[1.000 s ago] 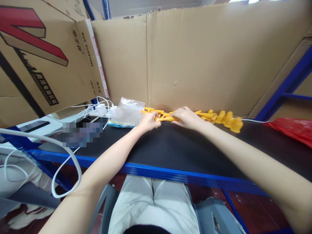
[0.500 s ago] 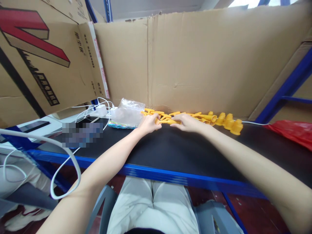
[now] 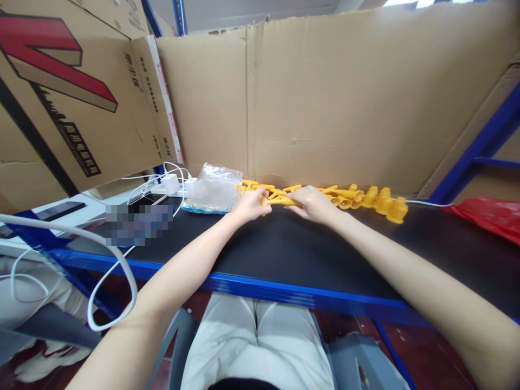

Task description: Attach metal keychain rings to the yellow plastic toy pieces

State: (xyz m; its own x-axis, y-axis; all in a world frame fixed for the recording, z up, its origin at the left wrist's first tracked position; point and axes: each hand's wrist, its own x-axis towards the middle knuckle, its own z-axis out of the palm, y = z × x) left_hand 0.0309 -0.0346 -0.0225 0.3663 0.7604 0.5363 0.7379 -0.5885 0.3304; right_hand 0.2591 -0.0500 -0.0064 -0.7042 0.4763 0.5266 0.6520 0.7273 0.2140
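Toward the back of the black tabletop, my left hand (image 3: 248,205) is closed on the left end of a yellow branched plastic piece (image 3: 279,200). My right hand (image 3: 312,202) grips the same piece farther right, fingers curled over it. More yellow branched pieces (image 3: 254,186) lie behind both hands, by the cardboard. Just right of my right hand lie yellow tube-like pieces (image 3: 345,202) with round open ends. Beyond them several yellow cup-shaped pieces (image 3: 383,202) stand in a cluster. My fingers hide parts of the held piece.
A clear plastic bag (image 3: 216,187) with a colourful edge lies left of my left hand. White chargers and cables (image 3: 169,184) sit farther left. Cardboard (image 3: 337,97) walls the back. A red plastic bag (image 3: 489,219) lies at right. A blue rail (image 3: 280,295) edges the table.
My right hand has curled more closely around the yellow branched piece. Both hands stay in nearly the same place; the view has shifted slightly.
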